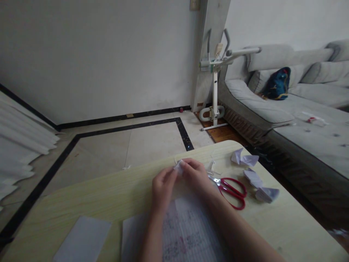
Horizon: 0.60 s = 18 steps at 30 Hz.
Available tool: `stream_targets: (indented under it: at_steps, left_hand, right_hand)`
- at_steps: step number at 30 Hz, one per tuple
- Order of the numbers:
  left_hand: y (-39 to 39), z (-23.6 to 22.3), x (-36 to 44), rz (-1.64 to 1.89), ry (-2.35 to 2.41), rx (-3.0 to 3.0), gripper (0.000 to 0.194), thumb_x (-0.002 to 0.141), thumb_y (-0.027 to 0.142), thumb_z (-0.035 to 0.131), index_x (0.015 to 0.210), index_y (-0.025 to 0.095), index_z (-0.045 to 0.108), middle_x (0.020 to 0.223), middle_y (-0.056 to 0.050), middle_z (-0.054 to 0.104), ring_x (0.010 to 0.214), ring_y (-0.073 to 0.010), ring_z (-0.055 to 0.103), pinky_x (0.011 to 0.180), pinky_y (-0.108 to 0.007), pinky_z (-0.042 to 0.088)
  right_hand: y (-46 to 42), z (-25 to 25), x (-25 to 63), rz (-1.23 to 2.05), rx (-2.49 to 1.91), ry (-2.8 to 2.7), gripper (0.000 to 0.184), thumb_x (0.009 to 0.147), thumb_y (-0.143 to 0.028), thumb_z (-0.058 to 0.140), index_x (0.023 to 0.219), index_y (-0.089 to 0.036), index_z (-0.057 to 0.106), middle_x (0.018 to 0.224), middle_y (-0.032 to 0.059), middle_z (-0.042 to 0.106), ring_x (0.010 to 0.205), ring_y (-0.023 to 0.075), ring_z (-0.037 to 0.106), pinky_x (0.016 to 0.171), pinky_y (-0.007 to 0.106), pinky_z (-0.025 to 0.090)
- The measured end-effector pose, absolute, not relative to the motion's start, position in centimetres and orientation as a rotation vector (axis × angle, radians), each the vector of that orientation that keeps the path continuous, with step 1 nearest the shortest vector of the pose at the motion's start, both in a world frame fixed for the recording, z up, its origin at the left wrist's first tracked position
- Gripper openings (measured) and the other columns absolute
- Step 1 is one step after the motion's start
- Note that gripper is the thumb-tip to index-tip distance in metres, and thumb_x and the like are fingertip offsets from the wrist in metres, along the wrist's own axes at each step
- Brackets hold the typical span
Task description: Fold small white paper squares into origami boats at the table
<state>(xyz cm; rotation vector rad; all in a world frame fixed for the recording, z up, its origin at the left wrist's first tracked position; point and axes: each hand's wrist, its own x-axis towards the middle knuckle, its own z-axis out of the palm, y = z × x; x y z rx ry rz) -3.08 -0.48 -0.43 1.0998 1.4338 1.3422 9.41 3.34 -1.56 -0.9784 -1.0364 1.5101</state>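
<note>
Between the fingertips of both hands is a small folded piece of white paper (pixel 179 166), held above the wooden table. My left hand (pixel 163 183) pinches its left side, and my right hand (pixel 195 174) grips it from the right with the thumb on top. Part of the paper is hidden by the fingers. Scissors with red handles (pixel 233 191) lie just right of my right hand. Under my forearms rests a lined sheet with writing (pixel 185 225). Thin white paper scraps (pixel 211 166) lie beyond the scissors' blades.
Folded paper shapes (pixel 245 158) sit along the right side of the table (pixel 109 193), with more folded paper (pixel 261 187) nearer. A blank white sheet (pixel 83 238) lies at the front left. Past the table stand an exercise machine (pixel 215 80) and a grey sofa (pixel 321 109).
</note>
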Motion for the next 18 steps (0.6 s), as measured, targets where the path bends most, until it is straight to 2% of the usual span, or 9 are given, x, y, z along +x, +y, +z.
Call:
stream_targets:
  at_steps: [4, 9, 12, 18]
  left_hand:
    - [-0.4, -0.4, -3.0, 1.356, 1.453, 1.122, 0.026, 0.080, 0.036, 0.062, 0.089, 0.015, 0.074, 0.081, -0.005, 0.073, 0.075, -0.0181, 0.065, 0.067, -0.024, 0.049]
    - [-0.5, -0.3, -3.0, 1.406, 1.489, 1.119, 0.023, 0.080, 0.034, 0.062, 0.080, 0.014, 0.073, 0.076, -0.005, 0.072, 0.073, -0.0188, 0.064, 0.065, -0.025, 0.048]
    - [-0.5, -0.2, -3.0, 1.401, 1.469, 1.139, 0.021, 0.080, 0.033, 0.061, 0.076, 0.015, 0.072, 0.072, -0.004, 0.070, 0.070, -0.0179, 0.063, 0.063, -0.024, 0.047]
    - [-0.5, -0.2, -2.9, 1.384, 1.488, 1.158, 0.024, 0.080, 0.037, 0.061, 0.076, 0.015, 0.071, 0.071, -0.003, 0.069, 0.067, -0.0169, 0.062, 0.062, -0.024, 0.046]
  right_hand:
    - [3.2, -1.3, 9.4, 1.501, -1.015, -1.073, 0.029, 0.077, -0.044, 0.068, 0.075, -0.016, 0.069, 0.058, -0.0017, 0.057, 0.052, 0.0102, 0.046, 0.050, 0.023, 0.035]
    - [2.8, -0.4, 9.3, 1.471, -1.026, -1.201, 0.024, 0.079, -0.039, 0.066, 0.075, -0.015, 0.069, 0.065, 0.0002, 0.063, 0.060, 0.0123, 0.054, 0.057, 0.023, 0.041]
    - [2.6, -0.1, 9.2, 1.450, -1.070, -1.238, 0.021, 0.078, -0.036, 0.066, 0.072, -0.015, 0.068, 0.064, 0.0000, 0.063, 0.060, 0.0127, 0.054, 0.056, 0.023, 0.040]
    - [2.7, -0.1, 9.4, 1.405, -1.099, -1.274, 0.029, 0.080, -0.041, 0.063, 0.067, -0.015, 0.067, 0.061, -0.0002, 0.060, 0.058, 0.0126, 0.052, 0.054, 0.023, 0.038]
